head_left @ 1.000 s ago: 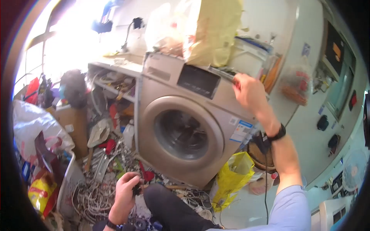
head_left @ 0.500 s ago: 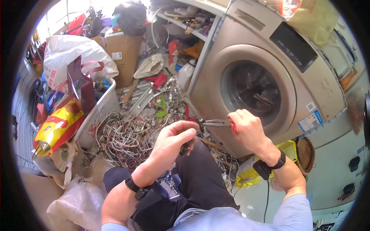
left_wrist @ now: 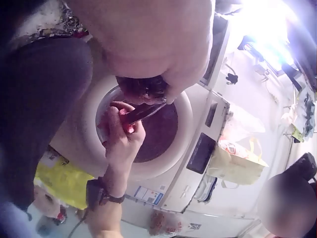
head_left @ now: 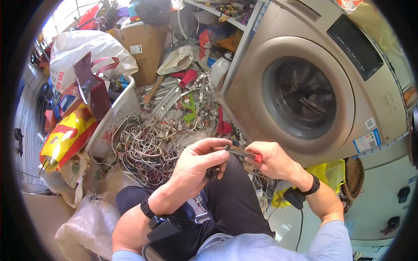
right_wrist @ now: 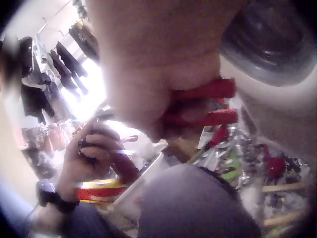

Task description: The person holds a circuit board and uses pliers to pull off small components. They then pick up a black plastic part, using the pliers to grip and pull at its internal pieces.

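Observation:
In the head view my right hand [head_left: 276, 162] grips pliers [head_left: 241, 152] by their red handles, which also show below that hand in the right wrist view as red pliers handles [right_wrist: 210, 118]. My left hand [head_left: 193, 163] holds a small dark part [head_left: 213, 173], its shape mostly hidden by the fingers. In the left wrist view this dark part [left_wrist: 143, 87] lies under the fingers. The tip of the pliers is right at the left thumb and forefinger, where a small dark piece [head_left: 227, 147] shows. Both hands are above the lap.
A washing machine [head_left: 257, 87] stands in front, its round door facing me. Tangled cables [head_left: 143, 152] and metal scraps [head_left: 167, 104] cover the floor. On the left are a white bin [head_left: 116, 114] with bags and a cardboard box [head_left: 150, 48]. A yellow bag [head_left: 328, 174] lies at right.
My right hand has come down from the top of the washing machine with the pliers and met the left hand. The left hand has risen over the lap. The head view has tilted down and left.

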Demonstrator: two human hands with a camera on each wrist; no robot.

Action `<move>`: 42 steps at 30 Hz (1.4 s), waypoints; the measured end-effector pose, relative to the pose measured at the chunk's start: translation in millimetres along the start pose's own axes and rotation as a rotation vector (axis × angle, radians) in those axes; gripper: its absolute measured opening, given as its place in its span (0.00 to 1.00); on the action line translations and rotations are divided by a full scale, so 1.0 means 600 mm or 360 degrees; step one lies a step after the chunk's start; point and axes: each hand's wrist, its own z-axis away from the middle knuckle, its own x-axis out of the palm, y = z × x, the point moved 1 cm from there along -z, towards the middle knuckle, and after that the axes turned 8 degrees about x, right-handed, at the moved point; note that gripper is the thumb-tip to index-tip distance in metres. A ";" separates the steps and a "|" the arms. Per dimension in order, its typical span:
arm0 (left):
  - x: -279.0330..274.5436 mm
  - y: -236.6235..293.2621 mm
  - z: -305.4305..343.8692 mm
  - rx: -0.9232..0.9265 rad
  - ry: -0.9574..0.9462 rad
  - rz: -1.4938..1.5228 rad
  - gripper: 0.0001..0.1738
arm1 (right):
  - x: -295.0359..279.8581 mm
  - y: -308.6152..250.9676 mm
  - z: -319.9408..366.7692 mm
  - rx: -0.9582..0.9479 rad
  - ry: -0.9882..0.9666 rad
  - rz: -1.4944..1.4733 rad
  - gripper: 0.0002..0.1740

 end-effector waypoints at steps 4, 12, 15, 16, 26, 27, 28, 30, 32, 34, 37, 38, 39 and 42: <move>0.002 -0.010 0.002 -0.0094 -0.0023 0.0131 0.17 | 0.012 0.012 0.002 0.0214 -0.0363 -0.0324 0.09; 0.004 -0.028 -0.005 -0.0096 -0.0084 0.0147 0.17 | 0.024 0.022 0.001 0.0440 -0.0864 -0.0770 0.09; 0.003 -0.029 -0.010 -0.0133 0.0006 0.0153 0.17 | 0.021 0.017 0.006 0.0770 -0.1420 -0.1257 0.13; 0.003 -0.029 -0.012 -0.0126 0.0001 0.0156 0.17 | 0.020 0.018 0.007 0.0771 -0.1421 -0.1255 0.13; 0.001 -0.041 -0.019 -0.0058 0.0044 0.0017 0.13 | 0.045 0.019 0.047 0.0610 -0.1723 -0.1982 0.38; 0.001 -0.044 -0.019 -0.0057 0.0046 0.0017 0.13 | 0.045 0.017 0.050 0.0644 -0.1698 -0.2065 0.37; 0.002 -0.047 -0.019 -0.0043 0.0081 0.0018 0.12 | 0.045 0.016 0.054 0.0679 -0.1671 -0.2148 0.37; 0.001 -0.051 -0.021 -0.0030 0.0116 0.0020 0.11 | 0.045 0.010 0.063 0.0746 -0.1631 -0.2128 0.34; 0.000 -0.053 -0.021 -0.0033 0.0186 0.0051 0.10 | 0.041 0.011 0.067 0.0815 -0.1589 -0.2107 0.31; 0.001 -0.048 -0.024 -0.0058 0.0224 0.0073 0.09 | 0.030 0.012 0.062 0.0724 -0.1398 -0.1697 0.24; 0.002 -0.048 -0.025 -0.0109 0.0281 0.0102 0.08 | 0.024 -0.003 0.061 0.0913 -0.0598 -0.1408 0.10; 0.004 -0.050 -0.026 -0.0124 0.0294 0.0106 0.07 | 0.029 -0.003 0.060 0.0832 -0.0300 -0.1309 0.09; 0.004 -0.053 -0.026 -0.0132 0.0290 0.0107 0.07 | 0.026 -0.007 0.054 0.0772 -0.0105 -0.1045 0.07; 0.005 -0.060 -0.024 -0.0202 0.0301 0.0071 0.07 | 0.044 -0.002 0.039 0.0558 0.0251 -0.0909 0.10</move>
